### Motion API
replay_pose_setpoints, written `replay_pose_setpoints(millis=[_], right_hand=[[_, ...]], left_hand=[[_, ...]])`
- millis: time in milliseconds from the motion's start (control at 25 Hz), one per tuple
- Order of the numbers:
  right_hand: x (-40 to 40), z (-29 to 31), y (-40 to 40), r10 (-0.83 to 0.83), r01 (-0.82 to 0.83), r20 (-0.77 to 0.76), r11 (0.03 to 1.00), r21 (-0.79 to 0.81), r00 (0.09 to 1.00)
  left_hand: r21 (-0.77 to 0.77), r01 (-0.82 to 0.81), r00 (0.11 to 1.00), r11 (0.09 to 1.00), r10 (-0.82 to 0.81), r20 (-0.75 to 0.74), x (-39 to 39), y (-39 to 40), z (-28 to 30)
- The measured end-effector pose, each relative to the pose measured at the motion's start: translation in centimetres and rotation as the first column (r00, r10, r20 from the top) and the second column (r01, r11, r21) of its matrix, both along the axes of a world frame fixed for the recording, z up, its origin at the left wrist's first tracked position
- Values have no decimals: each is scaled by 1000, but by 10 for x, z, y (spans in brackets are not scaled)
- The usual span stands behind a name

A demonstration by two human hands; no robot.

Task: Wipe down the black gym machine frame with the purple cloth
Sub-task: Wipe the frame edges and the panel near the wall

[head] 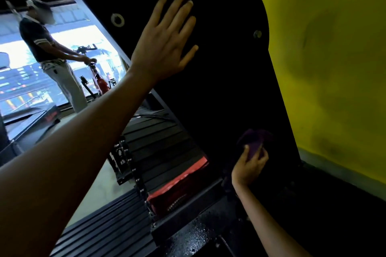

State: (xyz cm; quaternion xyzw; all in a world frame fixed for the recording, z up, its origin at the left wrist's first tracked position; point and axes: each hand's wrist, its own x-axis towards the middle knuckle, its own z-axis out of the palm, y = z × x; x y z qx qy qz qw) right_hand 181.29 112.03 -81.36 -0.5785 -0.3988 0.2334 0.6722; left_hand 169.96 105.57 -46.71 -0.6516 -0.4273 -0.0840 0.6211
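Head view showed, at far left, another person (50, 52) standing by a bright window (18, 81), both hands on a piece of gym equipment, with a red fire extinguisher (102, 85) near their legs. Moving right, your left forearm crossed the picture diagonally from the lower left corner, and your left hand (165, 48) lay flat against the black gym machine frame (219, 79), fingers straight and slightly spread; that grip held nothing and was fully open, the palm resting on the dark panel. A round metal ring (117, 19) sat in the panel just left of your fingers, and a small bolt (257, 34) sat near the panel's right edge. Below your arm ran a stack of ribbed black slats (158, 142) with a red strip (188, 175) across them, and a row of bolts ran along their left side. Further right and lower, your right hand (249, 166) reached up from the bottom edge with its fingers curled round the purple cloth (255, 142), that grip closed on it, the bunched cloth pressed to the lower part of the black panel, close to its right edge. At far right, a yellow wall (330, 58) stood beside the frame, smudged with darker patches.
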Motion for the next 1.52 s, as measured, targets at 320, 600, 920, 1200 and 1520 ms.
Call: replay_pose_setpoints(millis=[320, 600, 920, 1200, 1520], right_hand=[[-32, 134, -35, 39, -18, -132, 988, 155, 990], [17, 95, 26, -147, -15, 284, 867, 499, 948], [38, 151, 49, 2, -9, -183, 999, -40, 983], [48, 133, 74, -107, 62, 93, 916, 396, 990], [92, -1, 96, 21, -156, -484, 958, -241, 875]], left_hand=[[-29, 109, 991, 994, -111, -76, 1, 0, -3], [-144, 129, 991, 981, -124, 38, 17, 14, -52], [-194, 74, 997, 978, -78, -13, 41, 36, -78], [-154, 18, 997, 988, -29, -68, 81, 65, -104], [-63, -188, 965, 980, 172, -198, 99, 96, -142]])
